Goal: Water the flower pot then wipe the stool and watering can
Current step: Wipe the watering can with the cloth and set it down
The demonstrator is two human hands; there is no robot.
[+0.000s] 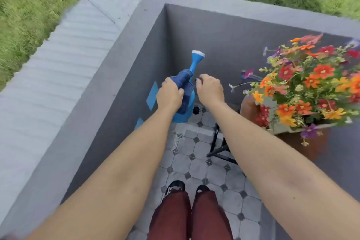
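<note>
At the left, close to the grey parapet wall (120, 68), the left hand (169, 96) presses a dark blue cloth (182, 82) around the blue watering can (187, 103), its grip closed on the cloth. Just right, the right hand (209, 88) steadies the can, fingers curled on something I cannot make out. This looks like the can-wiping step; next the cloth must work along the spout, with the flower pot (248, 109) on the stool (219, 146) crowding the right and open tiled floor (194, 165) nearer.

watering can (191, 76) left of flower pot (248, 109) | stool (220, 148) under pot | wall (224, 31) behind both
</note>
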